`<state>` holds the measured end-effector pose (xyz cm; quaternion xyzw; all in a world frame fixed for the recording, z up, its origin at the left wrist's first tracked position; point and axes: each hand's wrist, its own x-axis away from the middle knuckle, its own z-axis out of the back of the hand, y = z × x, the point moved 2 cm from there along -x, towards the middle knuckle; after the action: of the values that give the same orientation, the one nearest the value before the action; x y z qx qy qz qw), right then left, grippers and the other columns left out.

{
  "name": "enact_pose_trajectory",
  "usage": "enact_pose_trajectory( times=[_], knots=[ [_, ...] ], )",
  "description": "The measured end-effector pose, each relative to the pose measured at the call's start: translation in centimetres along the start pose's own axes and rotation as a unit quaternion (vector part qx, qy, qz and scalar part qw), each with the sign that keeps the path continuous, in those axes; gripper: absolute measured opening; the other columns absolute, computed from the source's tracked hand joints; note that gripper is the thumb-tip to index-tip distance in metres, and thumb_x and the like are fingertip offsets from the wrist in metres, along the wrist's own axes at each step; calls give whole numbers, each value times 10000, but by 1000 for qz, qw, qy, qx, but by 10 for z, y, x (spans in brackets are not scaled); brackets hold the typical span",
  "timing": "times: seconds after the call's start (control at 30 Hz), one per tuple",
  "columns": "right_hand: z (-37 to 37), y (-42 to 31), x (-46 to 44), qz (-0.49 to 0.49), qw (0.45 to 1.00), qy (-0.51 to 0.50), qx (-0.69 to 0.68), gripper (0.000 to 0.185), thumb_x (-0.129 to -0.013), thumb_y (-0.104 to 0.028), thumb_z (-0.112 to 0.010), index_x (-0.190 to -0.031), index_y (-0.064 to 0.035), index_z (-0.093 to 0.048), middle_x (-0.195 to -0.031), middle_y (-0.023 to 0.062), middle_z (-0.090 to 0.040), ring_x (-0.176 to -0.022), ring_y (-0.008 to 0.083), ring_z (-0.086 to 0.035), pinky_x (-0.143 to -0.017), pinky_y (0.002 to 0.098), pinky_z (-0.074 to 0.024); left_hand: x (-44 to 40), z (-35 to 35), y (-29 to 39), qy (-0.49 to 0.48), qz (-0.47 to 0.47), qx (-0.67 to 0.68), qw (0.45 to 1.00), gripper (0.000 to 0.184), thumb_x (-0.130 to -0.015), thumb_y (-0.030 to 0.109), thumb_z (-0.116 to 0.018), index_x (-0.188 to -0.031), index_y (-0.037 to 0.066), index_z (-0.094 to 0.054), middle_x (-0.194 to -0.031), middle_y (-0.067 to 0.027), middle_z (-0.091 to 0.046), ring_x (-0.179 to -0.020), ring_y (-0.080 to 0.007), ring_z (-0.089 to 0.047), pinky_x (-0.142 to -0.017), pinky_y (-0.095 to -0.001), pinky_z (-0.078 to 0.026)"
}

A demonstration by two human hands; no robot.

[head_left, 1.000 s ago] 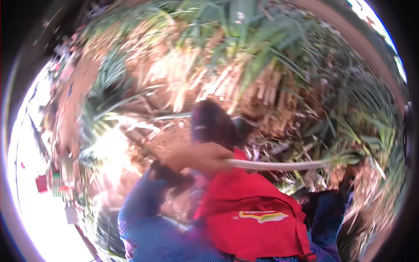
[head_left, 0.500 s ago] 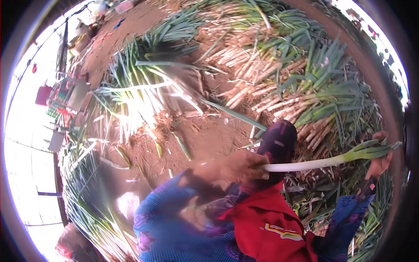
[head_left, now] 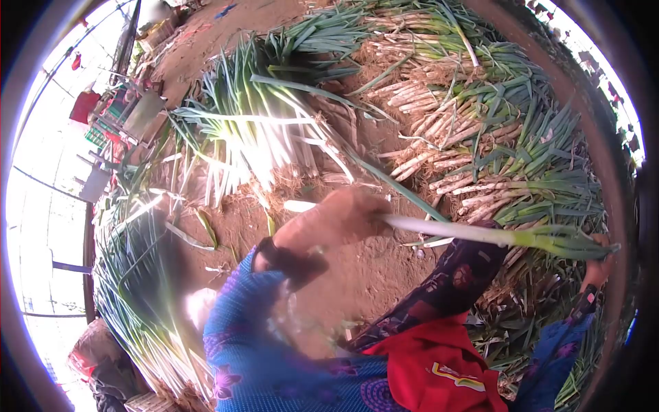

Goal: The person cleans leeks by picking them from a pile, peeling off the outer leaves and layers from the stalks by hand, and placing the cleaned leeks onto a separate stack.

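Note:
My left hand [head_left: 336,221] is closed around the white lower part of a long green onion [head_left: 473,231], a little blurred. The stalk lies nearly level and slopes slightly down to the right. At its green leaf end, my right hand [head_left: 598,264] has its fingers closed on the leaves, partly hidden by them. A short white piece [head_left: 299,205] shows just left of my left hand; whether it belongs to the same stalk I cannot tell. Below the stalk are a dark patterned trouser leg [head_left: 453,275] and a red cloth [head_left: 439,364].
A bundle of clean white-stemmed onions [head_left: 257,147] lies ahead on bare soil, with another pile [head_left: 154,302] at lower left. Soil-covered onions [head_left: 480,158] form a long heap at right. Crates and tools [head_left: 130,117] stand far left. Part of a person [head_left: 103,357] shows at lower left.
My left hand has moved left and slightly up, away from my right hand, and more of the stalk spans between them. The view has shifted, so the piles appear farther right.

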<state>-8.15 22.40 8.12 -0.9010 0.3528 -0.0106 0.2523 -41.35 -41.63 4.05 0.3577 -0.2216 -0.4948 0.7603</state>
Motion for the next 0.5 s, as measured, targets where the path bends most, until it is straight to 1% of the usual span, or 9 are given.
enact_pose_trajectory(
  times=[0.03, 0.1, 0.13, 0.23, 0.3, 0.33, 0.37, 0.4, 0.5],
  knots=[
    [-6, -12, -25, -27, 995, 8, 99, 316, -878, -216, -501, -1088, 18, -478, -976, 145, -499, -953, 268, -492, -875, 458, -391, 0, 8, -8, 37, -13, -24, 999, 228, -876, 230, -674, -998, 37, -659, -798, -91, -660, -713, -220, -634, -666, -350, -517],
    [-46, -10, -84, -159, 952, -193, 175, 544, -967, -311, -419, -1373, 48, -373, -1408, 248, -397, -1347, 356, -350, -1125, 564, -265, 3, 26, -24, 124, -35, 68, 989, 280, -887, 249, -675, -1021, 5, -652, -829, -63, -653, -782, -179, -626, -709, -308, -509],
    [-150, 69, -80, -220, 915, -287, 180, 547, -996, -319, -388, -1413, 30, -334, -1462, 239, -339, -1386, 348, -294, -1135, 526, -269, 5, 35, -28, 157, -27, 140, 977, 287, -891, 253, -673, -1026, 1, -652, -837, -49, -650, -805, -170, -621, -717, -297, -503],
    [-296, 183, -108, -59, 902, -250, 348, 548, -1028, -320, -281, -1422, 62, -284, -1507, 219, -270, -1403, 328, -262, -1175, 483, -202, 16, 58, -58, 261, 39, 268, 927, 286, -900, 284, -671, -1054, 44, -656, -817, 7, -628, -744, -102, -585, -679, -261, -482],
    [-353, 245, -106, -113, 788, -407, 448, 533, -1030, -317, -289, -1400, 64, -321, -1479, 209, -320, -1377, 300, -314, -1163, 474, -222, 23, 68, -79, 384, 79, 312, 866, 249, -928, 266, -631, -1052, 53, -664, -737, 27, -571, -604, -49, -473, -544, -205, -382],
    [-375, 275, -98, -212, 802, -414, 374, 523, -1026, -326, -310, -1388, 50, -354, -1455, 196, -365, -1353, 283, -359, -1151, 461, -248, 27, 77, -88, 415, 69, 310, 853, 253, -933, 271, -621, -1046, 48, -662, -720, 31, -566, -577, -52, -461, -523, -206, -375],
    [-388, 298, -89, -308, 805, -413, 294, 515, -1023, -334, -330, -1376, 36, -388, -1432, 183, -411, -1328, 265, -404, -1139, 448, -273, 30, 89, -100, 444, 61, 308, 840, 258, -939, 276, -610, -1039, 43, -659, -703, 34, -560, -550, -55, -449, -503, -206, -368],
    [-385, 315, -81, -267, 798, -402, 362, 501, -1018, -345, -351, -1385, -7, -397, -1403, 149, -448, -1278, 252, -449, -1097, 411, -320, 32, 94, -127, 479, -5, 380, 791, 263, -945, 281, -599, -1024, 37, -658, -700, 28, -561, -562, -56, -465, -502, -205, -374],
    [-337, 360, -50, -156, 741, -369, 538, 466, -976, -381, -455, -1339, -92, -499, -1228, 84, -606, -1076, 196, -600, -944, 329, -456, 43, 122, -176, 544, 57, 328, 770, 368, -923, 323, -627, -1110, 5, -626, -826, -5, -605, -666, -80, -503, -599, -236, -417]
  ],
)
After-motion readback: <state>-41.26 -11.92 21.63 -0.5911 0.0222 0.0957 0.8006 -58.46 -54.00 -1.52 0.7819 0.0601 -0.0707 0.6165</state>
